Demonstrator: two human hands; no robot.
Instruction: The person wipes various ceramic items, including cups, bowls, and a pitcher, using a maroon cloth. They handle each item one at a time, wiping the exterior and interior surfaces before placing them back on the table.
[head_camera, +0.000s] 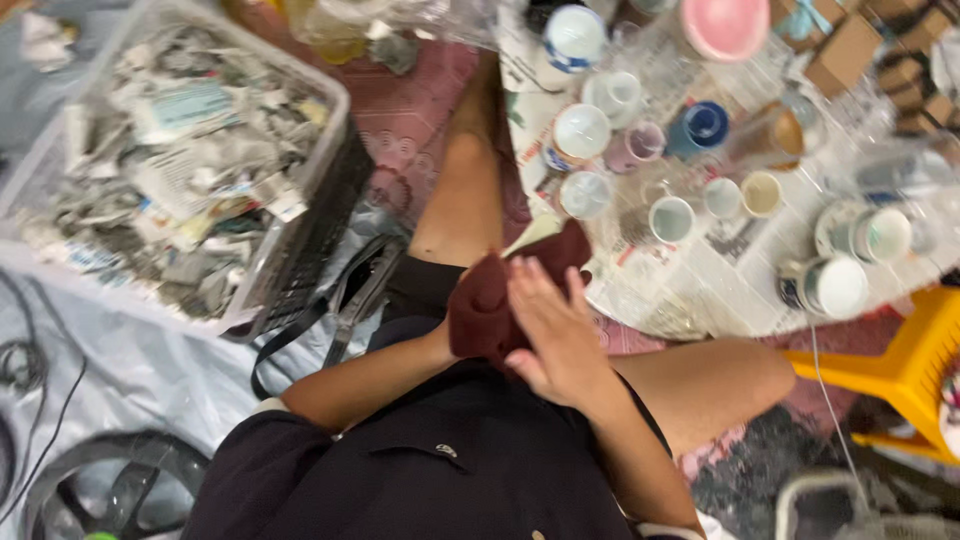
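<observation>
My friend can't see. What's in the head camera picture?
A seated person's right hand presses a dark red cloth that covers the left hand. Cups stand on newspaper ahead, and a bin of paper scraps sits to the left.

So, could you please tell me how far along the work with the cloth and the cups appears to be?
Done: many cups already stand upright on the newspaper. In hand: the right hand presses a dark red cloth, which covers the left hand; whatever is inside is hidden. Left: cannot tell which cups remain; the bin of torn paper sits untouched alongside.
</observation>
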